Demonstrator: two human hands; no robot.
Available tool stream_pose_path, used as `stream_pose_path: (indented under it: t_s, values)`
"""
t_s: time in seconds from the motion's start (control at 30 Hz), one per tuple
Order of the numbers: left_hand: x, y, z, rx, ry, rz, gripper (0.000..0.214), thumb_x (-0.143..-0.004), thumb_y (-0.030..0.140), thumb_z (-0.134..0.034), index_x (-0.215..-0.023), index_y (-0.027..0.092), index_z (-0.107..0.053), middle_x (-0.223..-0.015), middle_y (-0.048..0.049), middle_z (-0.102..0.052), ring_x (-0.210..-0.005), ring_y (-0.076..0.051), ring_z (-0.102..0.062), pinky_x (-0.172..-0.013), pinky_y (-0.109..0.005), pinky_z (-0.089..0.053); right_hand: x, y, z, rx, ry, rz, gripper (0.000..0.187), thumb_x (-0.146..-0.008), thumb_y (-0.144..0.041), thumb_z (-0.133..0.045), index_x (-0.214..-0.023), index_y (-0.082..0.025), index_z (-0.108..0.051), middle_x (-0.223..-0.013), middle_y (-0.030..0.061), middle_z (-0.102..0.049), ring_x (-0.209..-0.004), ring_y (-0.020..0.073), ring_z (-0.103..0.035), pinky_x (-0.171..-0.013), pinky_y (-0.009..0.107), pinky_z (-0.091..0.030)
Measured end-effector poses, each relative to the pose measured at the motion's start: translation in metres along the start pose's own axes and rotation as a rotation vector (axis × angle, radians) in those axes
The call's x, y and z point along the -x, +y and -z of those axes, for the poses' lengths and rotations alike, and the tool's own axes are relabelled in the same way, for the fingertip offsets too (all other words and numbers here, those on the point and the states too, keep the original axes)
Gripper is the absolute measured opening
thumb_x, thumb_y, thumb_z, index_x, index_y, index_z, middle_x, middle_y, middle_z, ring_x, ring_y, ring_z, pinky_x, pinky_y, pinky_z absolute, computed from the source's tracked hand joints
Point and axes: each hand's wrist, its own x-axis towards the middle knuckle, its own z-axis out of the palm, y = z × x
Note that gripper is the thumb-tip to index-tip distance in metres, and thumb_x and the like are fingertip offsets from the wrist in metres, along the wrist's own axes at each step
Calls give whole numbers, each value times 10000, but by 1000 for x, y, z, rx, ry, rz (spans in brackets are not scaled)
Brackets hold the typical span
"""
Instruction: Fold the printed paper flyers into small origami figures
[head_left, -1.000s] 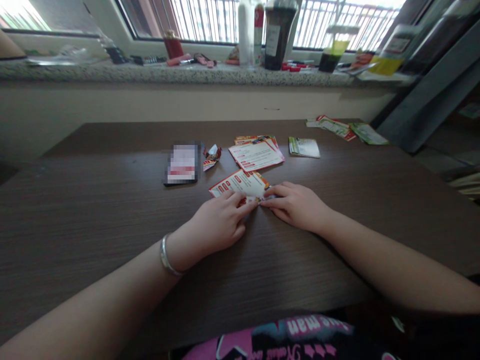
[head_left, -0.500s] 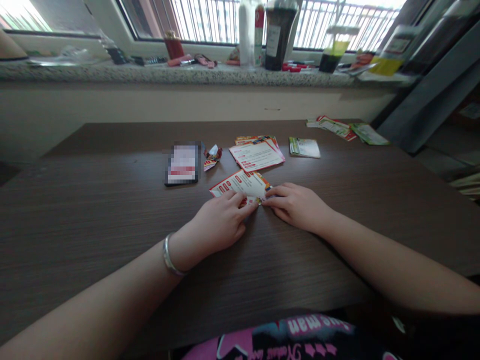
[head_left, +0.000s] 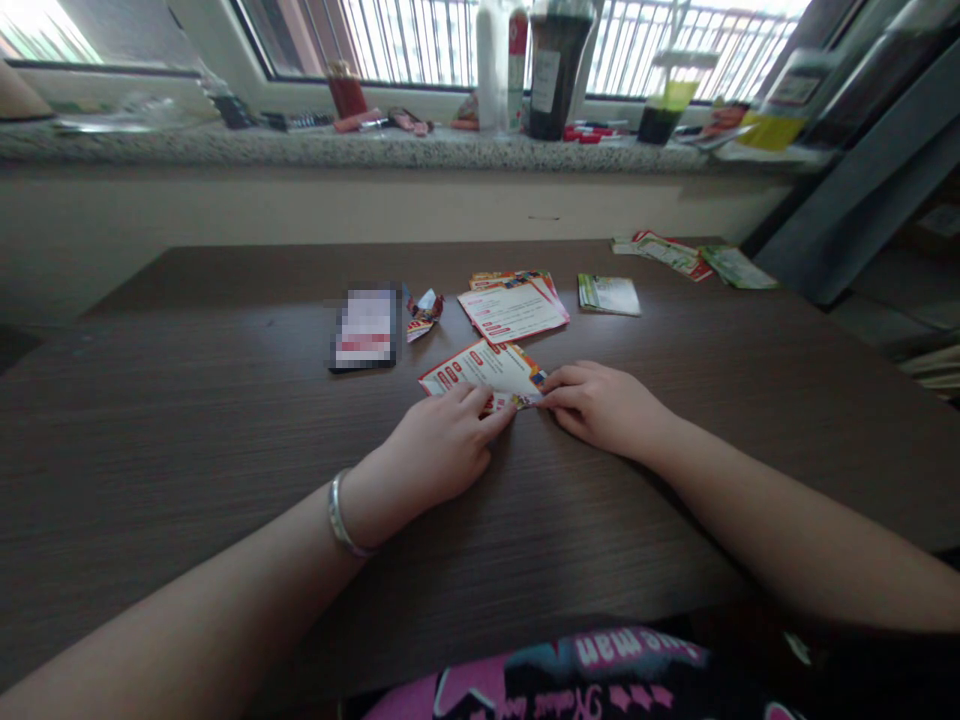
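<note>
A printed paper leaflet [head_left: 487, 372] with red labels and an orange corner lies flat on the table, its near edge folded over in a narrow strip. The fingers of my left hand [head_left: 446, 440] bear down on that near strip and hold the leaflet against the wood. At the right end of the fold, my right hand [head_left: 604, 405] has thumb and fingers closed on the leaflet's corner. Just beyond, a stack of similar leaflets [head_left: 517, 308] lies fanned out. A folded paper piece [head_left: 425, 314] with red and white print stands to its left.
A phone or tablet with a blurred screen [head_left: 366, 328] lies left of the folded piece. Small green-and-white papers [head_left: 609, 295] sit right of the stack, with more leaflets [head_left: 739, 268] at the table's far right. Bottles [head_left: 551, 75] and small items line the granite windowsill [head_left: 435, 150].
My right hand has slid slightly right and away along the fold, to the leaflet's right corner. My left hand stays nearly in place on the leaflet.
</note>
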Motion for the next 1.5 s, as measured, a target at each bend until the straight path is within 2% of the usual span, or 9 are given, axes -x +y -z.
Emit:
stream_pose_path:
  t_s: [0.23,0.63,0.87,0.97,1.1,1.3,1.5]
  values:
    - [1,-1,-3,-1,-2,-2,497,-859,205,-485,-1356,187,-480,-1197,-130,-579,-1079,-275,-557,-889,-410,-505,2,7,7,40,-82,-66,210,-883,-242,-539,-914,-261,-746,-937,29,-696,-837,180,-629,-686,289,-463]
    - [2,-2,-4,10,4,-5,496,-860,202,-486,-1356,190,-482,-1205,-129,-575,-1096,-269,-554,-908,-409,-500,2,9,10,53,-85,-69,209,-879,-235,-540,-917,-268,-742,-927,10,-716,-821,168,-630,-677,284,-444]
    - [1,-1,-2,-3,-18,5,494,-861,201,-481,-1356,202,-483,-1201,-119,-580,-1096,-264,-556,-898,-399,-506,4,8,16,176,-159,-118,261,-899,-238,-485,-936,-259,-742,-900,27,-710,-852,191,-623,-654,288,-420]
    - [1,0,-3,-12,-21,12,492,-864,199,-481,-1355,208,-486,-1192,-116,-586,-1094,-260,-560,-897,-390,-505,6,13,17,172,-183,-96,250,-892,-247,-495,-906,-261,-744,-913,20,-713,-871,192,-628,-668,289,-417]
    - [1,-1,-6,-12,-14,5,495,-864,205,-482,-1359,200,-481,-1202,-117,-582,-1094,-271,-557,-894,-402,-508,8,19,16,132,-169,-107,246,-900,-263,-489,-914,-268,-735,-975,-3,-719,-874,178,-641,-667,280,-416]
    - [2,-2,-8,-11,-9,-5,496,-869,191,-474,-1365,197,-472,-1196,-120,-583,-1103,-268,-551,-903,-402,-505,9,19,17,84,-129,-116,247,-910,-255,-483,-984,-262,-718,-949,-4,-729,-824,164,-648,-648,272,-404]
    - [-1,-2,-7,4,-4,-5,498,-865,193,-474,-1363,190,-476,-1206,-124,-573,-1097,-276,-551,-907,-416,-507,7,13,12,90,-104,-4,266,-922,-263,-472,-991,-252,-729,-936,43,-709,-858,181,-611,-724,296,-404]
